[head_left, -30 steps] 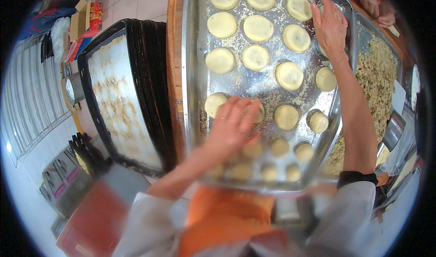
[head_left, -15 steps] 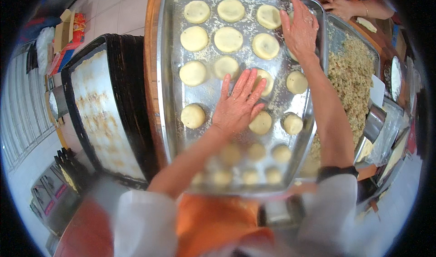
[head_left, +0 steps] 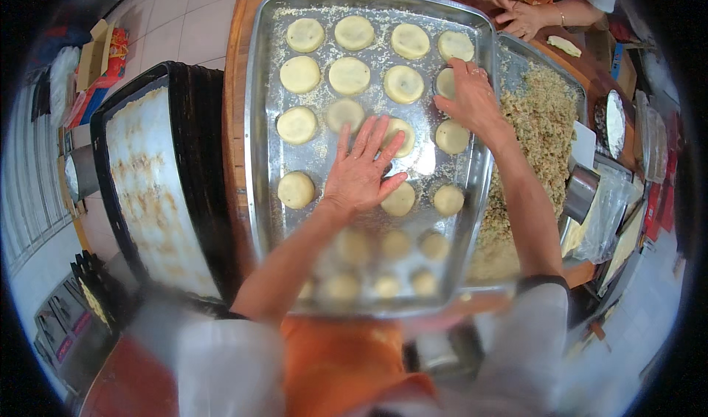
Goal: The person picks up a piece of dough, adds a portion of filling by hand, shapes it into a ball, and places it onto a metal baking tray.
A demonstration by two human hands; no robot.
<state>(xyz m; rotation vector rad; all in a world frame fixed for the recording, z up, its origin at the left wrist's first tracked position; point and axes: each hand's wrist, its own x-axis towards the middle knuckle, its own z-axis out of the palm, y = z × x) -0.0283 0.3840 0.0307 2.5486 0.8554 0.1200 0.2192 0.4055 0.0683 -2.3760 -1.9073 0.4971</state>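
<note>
Rows of pale, round dough cakes (head_left: 349,75) lie on a large metal tray (head_left: 259,188) dusted with crumbs. The farther cakes look wide and flattened, the nearer ones smaller and rounder. My left hand (head_left: 361,170) is spread palm down over the middle of the tray, its fingertips touching or just above two cakes. At the tray's right side my right hand (head_left: 478,101) has thumb and fingers apart around the edge of a cake (head_left: 445,83) in the second row. Part of that cake is hidden by the hand.
To the right, a second tray holds a crumbly filling (head_left: 535,133), with a metal cup (head_left: 581,193) beside it. Black-edged baking trays (head_left: 155,188) stand at left. At the far right, another person's hands (head_left: 525,20) work by a dough piece (head_left: 564,45).
My right hand has drawn nearer along the tray's right column, its fingers more bent, uncovering the far corner cake. The left hand stays over the same cakes. The whole view has shifted slightly.
</note>
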